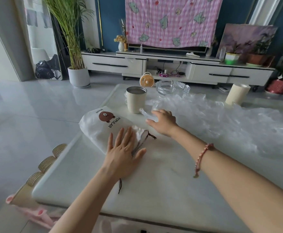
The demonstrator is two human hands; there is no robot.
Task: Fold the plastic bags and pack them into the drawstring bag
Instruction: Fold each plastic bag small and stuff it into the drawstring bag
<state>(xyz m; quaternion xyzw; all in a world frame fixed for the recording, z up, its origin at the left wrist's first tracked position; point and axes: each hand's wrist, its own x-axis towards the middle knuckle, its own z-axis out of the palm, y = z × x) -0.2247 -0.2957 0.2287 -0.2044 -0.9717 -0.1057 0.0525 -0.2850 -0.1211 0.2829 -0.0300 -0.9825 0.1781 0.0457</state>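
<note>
A: Where is the drawstring bag (pixel 102 130)?

B: It lies flat on the left part of the white table (pixel 154 185). It is white cloth, printed with a brown bear and the words "POPULAR" and "brown". A dark brown cord (pixel 151 136) trails from its gathered mouth.

A: And the hands?

B: The left hand (pixel 124 148) lies flat on the bag's mouth, fingers straight and spread. The right hand (pixel 163 122) is over a twisted end of the plastic bags (pixel 221 118), fingers curved. I cannot tell whether they grip it.

A: How does the plastic look?

B: Clear and crinkled, heaped loosely across the table's right side, reaching to just beside a cream cup (pixel 135 100).
</note>
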